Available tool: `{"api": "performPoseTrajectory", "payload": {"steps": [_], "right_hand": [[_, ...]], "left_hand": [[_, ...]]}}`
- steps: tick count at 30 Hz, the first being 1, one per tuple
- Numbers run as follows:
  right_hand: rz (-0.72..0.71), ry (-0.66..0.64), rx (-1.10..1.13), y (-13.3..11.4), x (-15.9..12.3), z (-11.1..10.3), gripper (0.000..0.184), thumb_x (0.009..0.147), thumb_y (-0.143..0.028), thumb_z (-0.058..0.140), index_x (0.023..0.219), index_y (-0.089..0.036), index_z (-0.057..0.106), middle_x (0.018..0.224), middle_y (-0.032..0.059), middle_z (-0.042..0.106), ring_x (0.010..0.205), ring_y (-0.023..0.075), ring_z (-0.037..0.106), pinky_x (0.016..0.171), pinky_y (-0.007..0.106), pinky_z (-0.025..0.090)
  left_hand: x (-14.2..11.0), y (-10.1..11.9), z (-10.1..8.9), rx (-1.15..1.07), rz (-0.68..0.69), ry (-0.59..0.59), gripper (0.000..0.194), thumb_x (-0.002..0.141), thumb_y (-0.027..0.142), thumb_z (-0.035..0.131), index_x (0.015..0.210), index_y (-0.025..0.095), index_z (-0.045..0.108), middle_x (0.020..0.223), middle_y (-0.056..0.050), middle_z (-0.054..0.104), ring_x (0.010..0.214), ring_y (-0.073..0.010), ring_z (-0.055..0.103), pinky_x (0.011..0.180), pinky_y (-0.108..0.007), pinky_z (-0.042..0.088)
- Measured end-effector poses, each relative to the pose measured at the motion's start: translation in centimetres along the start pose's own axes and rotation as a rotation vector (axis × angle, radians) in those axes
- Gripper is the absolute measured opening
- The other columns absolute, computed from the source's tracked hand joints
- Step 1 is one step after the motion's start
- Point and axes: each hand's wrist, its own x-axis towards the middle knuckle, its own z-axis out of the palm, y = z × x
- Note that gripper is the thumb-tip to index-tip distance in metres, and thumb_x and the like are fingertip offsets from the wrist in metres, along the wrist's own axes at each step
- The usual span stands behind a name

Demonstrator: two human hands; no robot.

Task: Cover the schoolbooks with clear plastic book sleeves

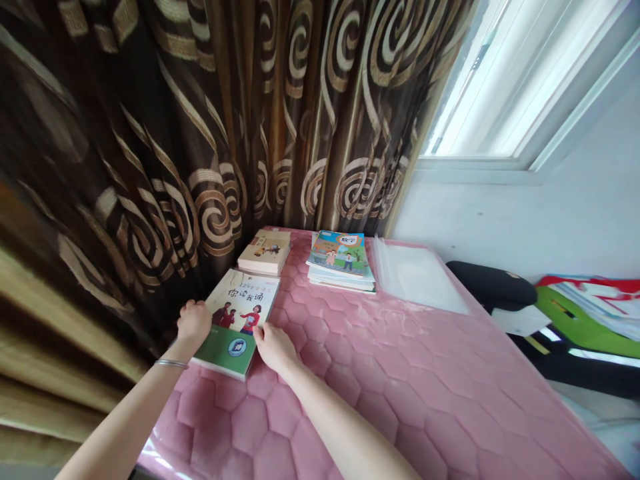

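A book with a white and green cover point(240, 320) lies on top of a small stack at the left edge of a pink quilted surface point(380, 380). My left hand point(193, 321) grips the book's left edge with curled fingers; a silver bangle sits on that wrist. My right hand point(273, 345) rests against the book's right edge near its lower corner, fingers bent onto the cover.
A beige book stack point(265, 251) and a colourful book stack point(341, 260) lie farther back. Clear plastic sleeves point(417, 275) sit to their right. A brown swirl-patterned curtain point(200, 133) hangs behind and left. A window point(505, 80) is at upper right; a dark chair and clutter stand right.
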Motion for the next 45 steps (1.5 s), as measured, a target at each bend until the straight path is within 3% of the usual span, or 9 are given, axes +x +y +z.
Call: {"api": "performPoseTrajectory", "payload": {"steps": [6,9,13,18,24,28,33,41,45], "right_hand": [[-0.012,0.016,0.004,-0.1,-0.1,0.1,0.038,0.098,-0.039,0.032,0.104,-0.017,0.063,0.105,0.0141,0.071,0.098,0.0266,0.067,0.079,0.033,0.046],[-0.079,0.023,0.049,0.4,-0.5,-0.1,0.036,0.098,-0.039,0.033,0.097,-0.018,0.062,0.1,0.0113,0.072,0.094,0.0235,0.068,0.076,0.028,0.045],[-0.267,-0.028,0.195,3.4,-1.8,-1.4,0.031,0.098,-0.036,0.037,0.084,-0.02,0.059,0.076,0.0029,0.071,0.072,0.0149,0.067,0.064,0.021,0.042],[-0.235,0.099,0.119,10.1,-4.2,-5.7,0.018,0.09,-0.022,0.048,0.075,-0.019,0.058,0.074,0.002,0.068,0.069,0.0145,0.062,0.062,0.021,0.039],[-0.057,0.339,-0.007,18.7,-6.2,-11.3,0.027,0.093,-0.032,0.043,0.071,-0.021,0.056,0.067,0.0002,0.062,0.065,0.0158,0.058,0.062,0.023,0.04],[0.056,0.533,-0.102,23.1,-5.6,-14.3,0.026,0.092,-0.032,0.044,0.072,-0.02,0.057,0.07,0.0029,0.062,0.067,0.0173,0.058,0.066,0.025,0.042],[0.201,0.752,-0.243,25.7,-3.0,-18.1,0.017,0.087,-0.022,0.047,0.089,-0.016,0.063,0.097,0.0112,0.064,0.097,0.0223,0.057,0.09,0.031,0.041],[0.402,0.762,-0.271,25.3,2.7,-19.3,0.04,0.085,-0.019,0.047,0.121,-0.01,0.059,0.123,0.0168,0.06,0.114,0.0287,0.052,0.095,0.037,0.04],[0.474,0.735,-0.264,25.7,3.8,-19.7,0.037,0.084,-0.016,0.046,0.118,-0.014,0.063,0.115,0.0165,0.066,0.109,0.027,0.058,0.086,0.035,0.044]], "left_hand": [[-0.4,0.3,-0.3,0.011,-0.024,0.036,0.034,0.088,0.008,0.033,0.105,0.004,0.062,0.108,-0.022,0.056,0.102,-0.0301,0.057,0.076,-0.037,0.046],[-1.8,1.7,-1.0,0.034,-0.025,0.131,0.04,0.089,0.012,0.031,0.119,0.006,0.056,0.112,-0.023,0.053,0.104,-0.0342,0.053,0.08,-0.045,0.044],[-5.6,6.6,-2.1,0.016,0.246,0.3,0.048,0.09,0.015,0.031,0.135,0.014,0.047,0.133,-0.02,0.045,0.11,-0.0333,0.047,0.09,-0.048,0.039],[-10.9,15.2,-1.3,-0.129,0.575,0.164,0.047,0.084,0.009,0.039,0.128,0.017,0.055,0.136,-0.017,0.049,0.119,-0.0325,0.047,0.096,-0.048,0.039],[-13.5,21.4,3.0,-0.25,0.589,0.054,0.04,0.089,0.024,0.046,0.127,0.014,0.056,0.139,-0.017,0.05,0.128,-0.0313,0.045,0.104,-0.05,0.037],[-13.3,21.6,4.6,-0.292,0.614,0.173,0.04,0.09,0.026,0.045,0.127,0.016,0.055,0.139,-0.015,0.051,0.128,-0.0285,0.046,0.108,-0.049,0.034],[-12.7,21.1,4.6,-0.33,0.661,0.173,0.039,0.089,0.031,0.045,0.124,0.016,0.057,0.134,-0.015,0.054,0.124,-0.0284,0.049,0.102,-0.048,0.041],[-12.7,21.3,4.6,-0.354,0.64,0.135,0.04,0.089,0.032,0.045,0.124,0.018,0.056,0.135,-0.015,0.053,0.124,-0.0291,0.048,0.1,-0.05,0.04],[-12.7,21.2,4.6,-0.367,0.645,0.155,0.039,0.089,0.031,0.046,0.124,0.019,0.056,0.133,-0.013,0.055,0.123,-0.0286,0.048,0.1,-0.049,0.04]]}}
